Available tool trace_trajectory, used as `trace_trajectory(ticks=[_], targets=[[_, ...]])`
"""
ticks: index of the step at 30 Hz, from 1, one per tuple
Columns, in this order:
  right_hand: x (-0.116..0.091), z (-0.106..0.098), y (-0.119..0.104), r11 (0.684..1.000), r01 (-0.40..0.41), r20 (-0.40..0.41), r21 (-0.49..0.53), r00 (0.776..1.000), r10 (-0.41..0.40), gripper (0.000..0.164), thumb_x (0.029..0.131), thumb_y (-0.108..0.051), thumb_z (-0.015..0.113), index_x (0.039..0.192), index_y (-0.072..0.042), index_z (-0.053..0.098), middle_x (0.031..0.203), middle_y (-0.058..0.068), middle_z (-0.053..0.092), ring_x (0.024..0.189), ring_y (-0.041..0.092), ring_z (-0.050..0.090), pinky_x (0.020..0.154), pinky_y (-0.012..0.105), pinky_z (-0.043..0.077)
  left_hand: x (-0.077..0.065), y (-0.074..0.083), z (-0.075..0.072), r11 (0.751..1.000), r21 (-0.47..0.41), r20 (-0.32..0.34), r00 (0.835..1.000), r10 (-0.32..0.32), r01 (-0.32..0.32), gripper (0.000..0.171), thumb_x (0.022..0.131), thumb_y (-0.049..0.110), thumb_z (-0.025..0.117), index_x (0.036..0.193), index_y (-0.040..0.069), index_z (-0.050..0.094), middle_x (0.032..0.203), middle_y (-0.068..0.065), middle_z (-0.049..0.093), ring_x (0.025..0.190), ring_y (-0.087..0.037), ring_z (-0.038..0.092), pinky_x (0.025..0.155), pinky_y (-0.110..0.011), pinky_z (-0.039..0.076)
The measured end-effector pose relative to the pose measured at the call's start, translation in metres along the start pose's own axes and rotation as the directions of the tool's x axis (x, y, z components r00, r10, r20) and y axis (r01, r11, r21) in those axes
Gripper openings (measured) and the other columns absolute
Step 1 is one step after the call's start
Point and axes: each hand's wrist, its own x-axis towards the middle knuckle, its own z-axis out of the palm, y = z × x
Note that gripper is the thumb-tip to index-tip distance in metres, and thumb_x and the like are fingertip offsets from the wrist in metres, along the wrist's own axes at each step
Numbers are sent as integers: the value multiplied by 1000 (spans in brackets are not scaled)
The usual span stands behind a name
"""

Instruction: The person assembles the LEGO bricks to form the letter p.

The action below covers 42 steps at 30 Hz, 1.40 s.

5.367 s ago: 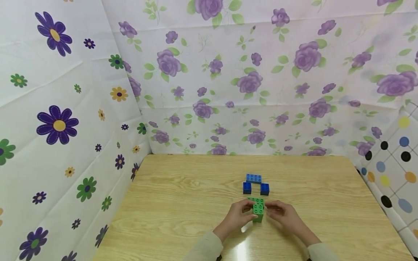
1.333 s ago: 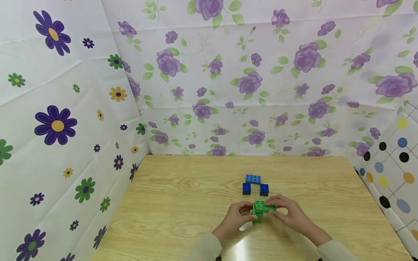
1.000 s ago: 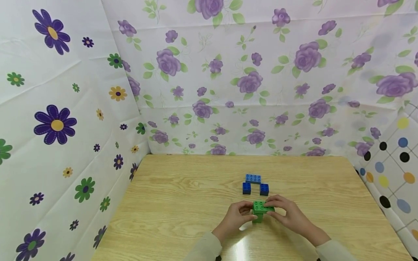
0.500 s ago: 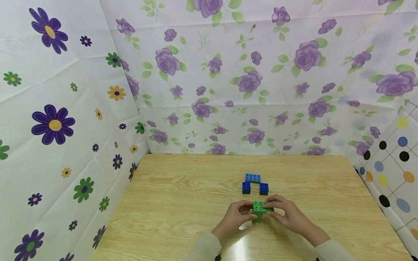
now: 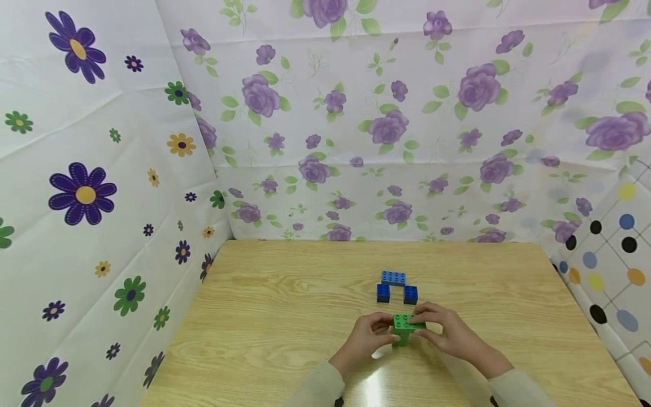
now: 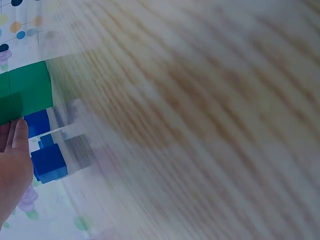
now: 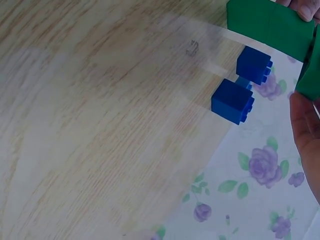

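Note:
In the head view my left hand [image 5: 367, 339] grips a column of green toy building bricks [image 5: 400, 339] between thumb and fingers. Across its top lies a longer green brick [image 5: 402, 321], its right end jutting past the column. My right hand [image 5: 450, 333] pinches that overhanging end, fingers over the studs and thumb in front. The left wrist view has the column [image 6: 30, 87] at the left edge, a seam running across it. In the right wrist view the long brick [image 7: 311, 75] meets the column's end [image 7: 270, 25], partly cut off by the frame.
Behind the hands stand two small dark blue bricks, one left [image 5: 383, 293] and one right [image 5: 410, 294]. A longer lighter blue brick [image 5: 394, 277] lies just behind them. All are on the wooden table [image 5: 285, 316], with flowered cloth walls [image 5: 315, 113] around it.
The long green brick, earlier behind the column, is now on top of it in my right hand. Over the last second it shifted slightly left and lower. My left hand stayed on the column.

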Motion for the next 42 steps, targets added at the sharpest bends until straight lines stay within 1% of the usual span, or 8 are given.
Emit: trace_trajectory(ticks=[7, 12, 16, 21, 26, 29, 37, 42], targets=[[2, -4, 0, 1000, -11, 28, 19, 1000, 10, 33, 77, 3, 77, 105, -13, 73, 106, 5, 64, 94, 19, 63, 74, 33, 59, 0, 0, 0, 1000, 5, 8, 1000, 7, -7, 34, 85, 7, 74, 117, 11, 65, 111, 3, 66, 108, -11, 62, 97, -27, 49], [4, -6, 1, 999, -26, 43, 32, 999, 25, 33, 76, 4, 77, 105, -12, 74, 106, 8, 65, 95, 18, 63, 74, 32, 59, 1, 0, -1, 1000, 5, 12, 1000, 6, -6, 34, 85, 7, 74, 117, 11, 65, 111, 3, 66, 108, -11, 62, 96, -26, 50], [6, -8, 0, 999, -40, 63, 37, 997, 38, 32, 76, 3, 77, 105, -11, 74, 106, 11, 65, 95, 19, 63, 74, 34, 59, 1, -1, -1, 1000, 9, 17, 1000, 14, -14, 34, 85, 8, 74, 118, 11, 65, 112, 2, 66, 108, -11, 62, 96, -26, 50], [8, -9, 0, 999, -38, 79, 5, 996, 37, 31, 78, 0, 76, 106, -12, 74, 107, 10, 65, 94, 21, 65, 74, 35, 59, 0, 0, -1, 1000, 5, 19, 1000, 17, -17, 34, 85, 7, 73, 118, 11, 65, 112, 2, 66, 108, -11, 62, 95, -26, 50], [3, -6, -2, 1000, -16, 55, -10, 998, 17, 33, 76, 2, 78, 105, -11, 74, 108, 6, 65, 95, 23, 64, 75, 32, 59, 0, 1, 0, 1000, -3, 11, 1000, 4, -4, 33, 85, 6, 74, 117, 11, 65, 111, 2, 66, 108, -12, 63, 94, -25, 51], [2, -5, -4, 1000, -12, 42, -28, 999, 13, 32, 76, 2, 78, 105, -12, 74, 109, 6, 65, 95, 24, 64, 75, 31, 59, -1, 2, 0, 1000, 4, 12, 1000, 4, -4, 34, 85, 6, 74, 117, 10, 65, 111, 1, 66, 108, -13, 63, 95, -25, 51], [7, -7, -13, 994, -29, 97, -105, 995, 39, 30, 79, 0, 76, 106, -11, 73, 109, 7, 64, 95, 24, 64, 75, 34, 59, -1, 4, 0, 1000, 15, 17, 1000, 26, -26, 34, 85, 6, 73, 118, 8, 64, 112, -1, 66, 109, -15, 63, 96, -28, 50], [5, -4, -14, 989, -35, 84, -147, 995, 48, 28, 79, -1, 77, 105, -11, 74, 111, 9, 63, 97, 28, 64, 75, 36, 59, -1, 4, 0, 1000, 12, 10, 1000, 28, -28, 34, 85, 5, 73, 118, 7, 64, 112, -2, 66, 109, -15, 63, 96, -28, 50]])
